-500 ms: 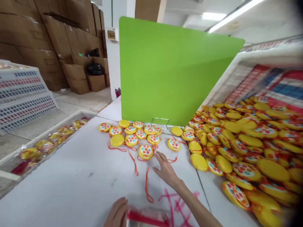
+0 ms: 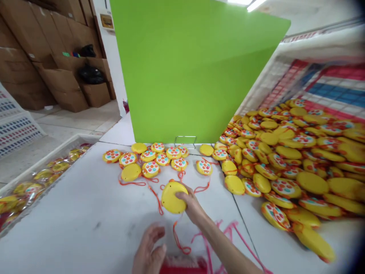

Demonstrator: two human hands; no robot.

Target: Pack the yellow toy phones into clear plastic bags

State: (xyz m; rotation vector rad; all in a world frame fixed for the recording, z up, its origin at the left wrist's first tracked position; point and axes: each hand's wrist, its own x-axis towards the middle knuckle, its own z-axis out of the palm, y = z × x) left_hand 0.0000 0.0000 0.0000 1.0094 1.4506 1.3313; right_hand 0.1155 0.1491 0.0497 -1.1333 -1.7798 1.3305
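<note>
My right hand (image 2: 191,203) grips a round yellow toy (image 2: 172,198) just above the white table, its plain back toward me and thumb across it. An orange cord loop (image 2: 180,239) lies below it on the table. My left hand (image 2: 150,249) is at the bottom edge, fingers curled but apart from the thumb, with nothing between them. Beside that hand, a red and clear item (image 2: 184,264) is partly cut off by the frame. Several similar toys (image 2: 150,169) with coloured dots on white faces lie beyond, some face down.
A green panel (image 2: 196,72) stands across the back of the table. On the right a large heap of yellow toys (image 2: 285,152) spills onto the tabletop. A white crate (image 2: 71,139) with wrapped toys sits at left; cardboard boxes (image 2: 62,83) are stacked behind.
My right hand has picked up the nearest toy and turned its back toward me. My left hand has risen off the red and clear item with its fingers apart. The view has shifted downward.
</note>
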